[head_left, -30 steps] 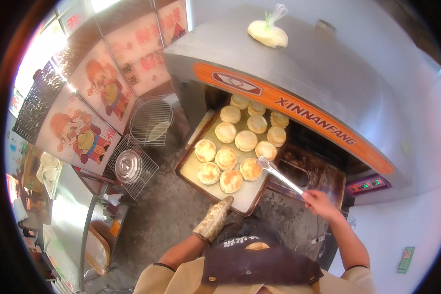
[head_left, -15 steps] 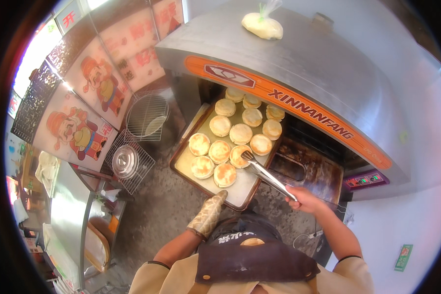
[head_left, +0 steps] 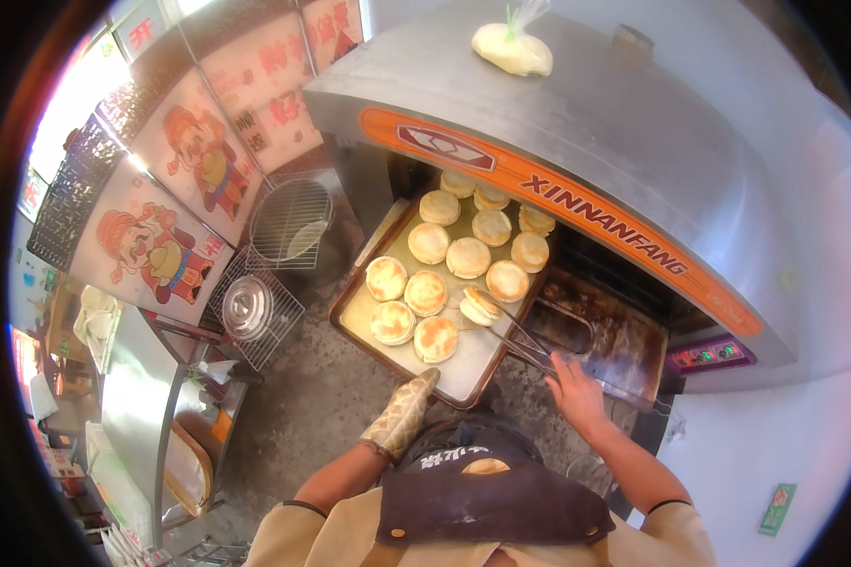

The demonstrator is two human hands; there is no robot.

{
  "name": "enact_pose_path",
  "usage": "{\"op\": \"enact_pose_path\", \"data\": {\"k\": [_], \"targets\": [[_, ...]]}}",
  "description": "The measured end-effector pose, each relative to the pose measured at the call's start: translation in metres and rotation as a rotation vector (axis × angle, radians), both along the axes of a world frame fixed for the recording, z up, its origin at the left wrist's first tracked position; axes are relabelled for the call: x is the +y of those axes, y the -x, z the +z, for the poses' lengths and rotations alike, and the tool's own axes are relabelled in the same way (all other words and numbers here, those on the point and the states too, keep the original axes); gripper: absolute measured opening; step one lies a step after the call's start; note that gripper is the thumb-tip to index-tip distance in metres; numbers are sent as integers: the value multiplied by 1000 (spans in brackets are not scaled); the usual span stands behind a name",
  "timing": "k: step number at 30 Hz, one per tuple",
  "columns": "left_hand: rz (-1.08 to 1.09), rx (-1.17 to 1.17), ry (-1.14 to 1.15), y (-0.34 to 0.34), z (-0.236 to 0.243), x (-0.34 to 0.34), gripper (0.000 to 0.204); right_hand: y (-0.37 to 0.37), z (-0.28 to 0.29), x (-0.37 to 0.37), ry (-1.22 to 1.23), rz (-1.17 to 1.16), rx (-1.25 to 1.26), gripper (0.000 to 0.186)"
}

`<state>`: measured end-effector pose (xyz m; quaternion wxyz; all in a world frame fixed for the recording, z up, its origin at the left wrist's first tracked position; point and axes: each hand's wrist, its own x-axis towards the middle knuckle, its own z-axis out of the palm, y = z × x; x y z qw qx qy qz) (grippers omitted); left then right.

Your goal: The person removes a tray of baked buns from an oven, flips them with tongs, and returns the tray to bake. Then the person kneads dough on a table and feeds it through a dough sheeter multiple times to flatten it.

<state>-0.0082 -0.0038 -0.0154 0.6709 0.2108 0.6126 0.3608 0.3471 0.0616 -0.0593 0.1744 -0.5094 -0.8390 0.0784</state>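
Note:
A rimmed baking tray (head_left: pixel 350 333) juts out of the oven mouth, bearing several round, browned flatbreads (head_left: pixel 435 337). My left hand (head_left: pixel 405 411), inside a quilted oven mitt, is closed at the tray's near edge; the mitt hides the fingers. From the right, my right hand (head_left: pixel 577 392) holds metal tongs (head_left: pixel 531 348), its fingers partly stretched along the handle. At the tips of the tongs, one flatbread (head_left: pixel 479 306) is tilted up on its side, showing a pale edge. Flatbreads at the back are partly hidden under the oven's front.
The steel oven (head_left: pixel 577 113) stands ahead, with a bag of pale contents (head_left: pixel 512 49) on top and a control panel (head_left: pixel 711 354) at right. Left are wire racks (head_left: pixel 291 222), a round metal lid (head_left: pixel 247 307) and a steel counter (head_left: pixel 137 397).
The flatbread at the tongs, flat before, is now tipped up. The tongs have turned, and my right hand's fingers have loosened and spread. My left hand stays at the tray.

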Motion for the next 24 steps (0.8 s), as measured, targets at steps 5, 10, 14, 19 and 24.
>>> {"op": "enact_pose_path", "data": {"k": [5,10,14,19,24], "targets": [[41,-114,58,-3,15,7,52,-12,25,-15,-21,5,-228,61],[15,-99,16,1,8,4,53,-3,74,-41,86,15,-176,60],[-14,-84,-27,6,-19,-3,58,17,75,-29,345,-44,153,62],[-46,-42,5,1,10,4,57,44,32,54,1377,-274,745,43],[-44,-17,43,-3,34,7,55,73,60,112,1755,-442,845,35]]}}
